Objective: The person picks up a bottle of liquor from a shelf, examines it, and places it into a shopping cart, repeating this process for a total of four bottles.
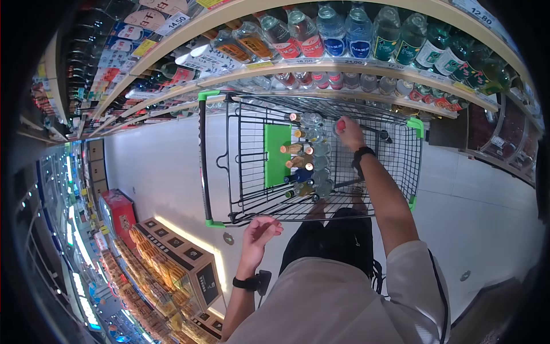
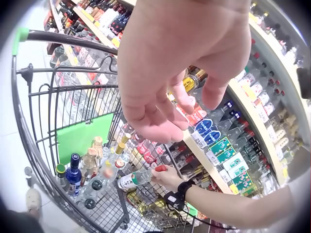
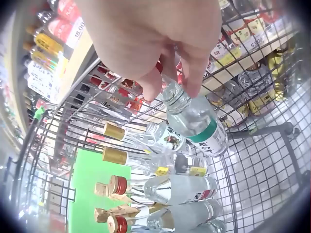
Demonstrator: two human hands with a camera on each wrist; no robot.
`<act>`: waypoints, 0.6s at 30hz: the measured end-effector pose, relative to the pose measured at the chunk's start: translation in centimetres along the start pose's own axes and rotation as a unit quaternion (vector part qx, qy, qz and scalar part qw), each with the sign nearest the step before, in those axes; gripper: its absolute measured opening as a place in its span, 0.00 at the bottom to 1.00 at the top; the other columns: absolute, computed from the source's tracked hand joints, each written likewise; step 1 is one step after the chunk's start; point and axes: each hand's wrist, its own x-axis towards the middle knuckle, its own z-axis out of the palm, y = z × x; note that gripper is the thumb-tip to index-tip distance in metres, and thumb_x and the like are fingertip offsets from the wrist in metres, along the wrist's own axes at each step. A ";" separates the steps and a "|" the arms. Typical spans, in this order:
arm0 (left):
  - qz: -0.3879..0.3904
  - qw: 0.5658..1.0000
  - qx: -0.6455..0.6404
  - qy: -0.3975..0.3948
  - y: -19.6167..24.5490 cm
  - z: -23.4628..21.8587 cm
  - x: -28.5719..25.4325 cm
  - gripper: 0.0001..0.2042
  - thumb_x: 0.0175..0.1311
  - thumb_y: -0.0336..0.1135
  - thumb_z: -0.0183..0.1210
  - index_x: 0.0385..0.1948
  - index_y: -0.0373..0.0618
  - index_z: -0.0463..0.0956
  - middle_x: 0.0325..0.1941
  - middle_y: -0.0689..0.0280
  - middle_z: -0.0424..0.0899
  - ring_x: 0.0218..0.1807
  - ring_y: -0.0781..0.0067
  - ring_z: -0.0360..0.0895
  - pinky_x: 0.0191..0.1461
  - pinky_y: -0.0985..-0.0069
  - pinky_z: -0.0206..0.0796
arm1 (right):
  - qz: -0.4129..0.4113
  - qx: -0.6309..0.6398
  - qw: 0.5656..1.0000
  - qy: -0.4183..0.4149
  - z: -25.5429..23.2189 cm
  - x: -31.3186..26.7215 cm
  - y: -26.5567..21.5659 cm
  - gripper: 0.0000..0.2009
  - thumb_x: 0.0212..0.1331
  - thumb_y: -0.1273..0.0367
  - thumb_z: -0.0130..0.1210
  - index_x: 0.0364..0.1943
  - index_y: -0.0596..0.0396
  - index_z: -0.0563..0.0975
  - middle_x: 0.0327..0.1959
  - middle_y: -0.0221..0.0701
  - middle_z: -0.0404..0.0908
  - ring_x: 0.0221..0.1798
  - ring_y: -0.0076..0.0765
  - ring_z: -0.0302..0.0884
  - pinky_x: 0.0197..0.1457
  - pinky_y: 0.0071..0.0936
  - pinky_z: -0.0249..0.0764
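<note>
My right hand (image 1: 352,135) reaches down into the shopping cart (image 1: 203,166) and grips a clear glass bottle (image 3: 194,124) by its neck. In the left wrist view that bottle shows a red cap (image 2: 160,168) and a white and green label, and hangs tilted. Beside it in the cart, several bottles (image 3: 175,189) stand in rows near the green panel (image 1: 277,155); some have gold or red caps, and one is a blue bottle (image 2: 75,175). My left hand (image 1: 261,239) hangs just outside the cart's near side, fingers loosely curled with nothing in them.
Beyond the cart's far side run store shelves (image 1: 321,71) packed with bottles and price tags. A wooden stand (image 1: 200,272) of packaged goods and a red box (image 1: 117,215) are at the left. A dark display case (image 1: 498,137) is at the right.
</note>
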 end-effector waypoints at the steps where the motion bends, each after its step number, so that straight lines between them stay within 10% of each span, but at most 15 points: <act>1: -0.002 1.000 -0.003 0.002 -0.2 -0.5 -0.2 0.06 0.71 0.28 0.54 0.46 0.42 0.74 0.44 0.62 0.81 0.46 0.68 0.81 0.53 0.70 0.72 | 0.004 -0.005 1.000 0.003 0.4 0.2 -0.1 0.14 0.51 0.69 0.65 0.42 0.50 0.77 0.39 0.41 0.83 0.45 0.53 0.81 0.47 0.42 0.76; 18: -0.017 0.999 -0.049 0.016 -1.7 -4.8 0.0 0.08 0.69 0.29 0.58 0.45 0.41 0.75 0.45 0.61 0.82 0.47 0.67 0.81 0.54 0.68 0.72 | -0.005 -0.060 0.998 -0.012 5.9 3.7 -0.7 0.12 0.53 0.72 0.61 0.43 0.46 0.80 0.39 0.43 0.84 0.45 0.57 0.80 0.48 0.48 0.76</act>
